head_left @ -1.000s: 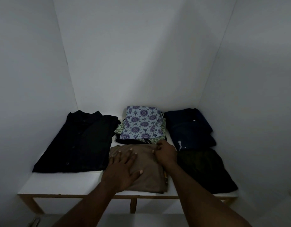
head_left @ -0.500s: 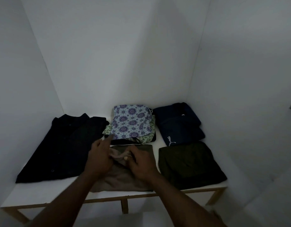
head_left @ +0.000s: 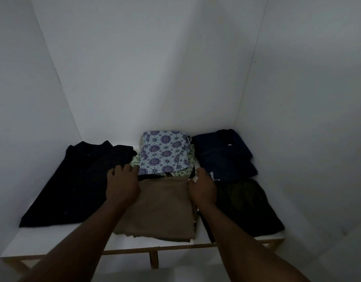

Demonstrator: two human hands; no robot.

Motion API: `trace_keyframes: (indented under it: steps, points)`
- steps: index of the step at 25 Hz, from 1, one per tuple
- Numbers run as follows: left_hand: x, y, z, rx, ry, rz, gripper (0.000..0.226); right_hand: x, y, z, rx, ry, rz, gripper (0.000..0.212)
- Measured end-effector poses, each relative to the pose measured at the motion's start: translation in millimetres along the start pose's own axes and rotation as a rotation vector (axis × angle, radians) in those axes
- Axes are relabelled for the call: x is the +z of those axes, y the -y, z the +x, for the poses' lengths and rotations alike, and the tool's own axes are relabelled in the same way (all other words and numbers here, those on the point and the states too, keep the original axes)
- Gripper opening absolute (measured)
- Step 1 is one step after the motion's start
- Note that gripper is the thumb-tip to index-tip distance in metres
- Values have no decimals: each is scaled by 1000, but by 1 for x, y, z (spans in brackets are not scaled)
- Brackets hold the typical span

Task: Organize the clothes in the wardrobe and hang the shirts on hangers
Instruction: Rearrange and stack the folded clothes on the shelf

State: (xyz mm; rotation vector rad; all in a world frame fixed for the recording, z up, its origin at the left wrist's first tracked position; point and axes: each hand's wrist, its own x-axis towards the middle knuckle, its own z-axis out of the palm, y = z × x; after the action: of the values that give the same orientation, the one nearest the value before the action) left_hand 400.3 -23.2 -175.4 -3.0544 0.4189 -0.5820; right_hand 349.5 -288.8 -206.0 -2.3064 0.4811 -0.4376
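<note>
Brown folded garment [head_left: 161,206] is lying front-centre on the white shelf [head_left: 53,239]. The 2 grips are holding its far corners: left grip [head_left: 122,186] is curling over the left one, right grip [head_left: 203,188] is pinching the right one. Patterned blue cloth [head_left: 165,153] is lying just behind the garment, black shirt [head_left: 77,186] left of it, dark green garment [head_left: 246,206] right of it.

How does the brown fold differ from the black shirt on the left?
The brown fold is compact; the black shirt is spread longer and wider. The shirt shows a collar; the fold shows none. The left hand and right hand hold the fold's far corners; neither holds the shirt. Both lie flat on the shelf.
</note>
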Motion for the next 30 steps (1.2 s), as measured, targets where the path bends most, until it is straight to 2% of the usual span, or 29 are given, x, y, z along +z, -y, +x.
trace_keyframes:
  steps: [1,3,4,6,9,12,17,20,23,26,28,30]
  points:
    - [5,-7,-4,121,-129,-93,39,7,2,-7,-134,-21,-36,45]
    - [21,-20,-15,334,-179,-308,37,24,12,-26,-386,101,-23,51]
    - [30,-25,-21,390,-104,-383,41,33,14,-36,-466,201,-34,52]
    - [54,-23,-32,378,98,-457,56,45,12,-46,-558,284,-144,58]
    - [68,-13,-40,217,271,-389,78,41,-4,-41,-542,259,-317,68]
    - [54,-18,-44,155,280,-336,98,30,-11,-38,-489,281,-381,72]
    - [44,-23,-51,95,327,-337,110,25,-6,-39,-466,277,-399,69]
    - [49,-22,-54,96,287,-309,107,25,-7,-43,-458,216,-433,64]
    - [47,-19,-61,112,229,-319,87,22,-8,-50,-452,64,-494,58]
    - [38,-17,-74,333,147,-331,66,14,-9,-57,-419,-2,-558,48]
    - [34,-14,-80,428,204,-312,70,12,-4,-59,-409,19,-573,47]
    - [29,-13,-78,424,293,-299,82,7,2,-55,-396,73,-562,48]
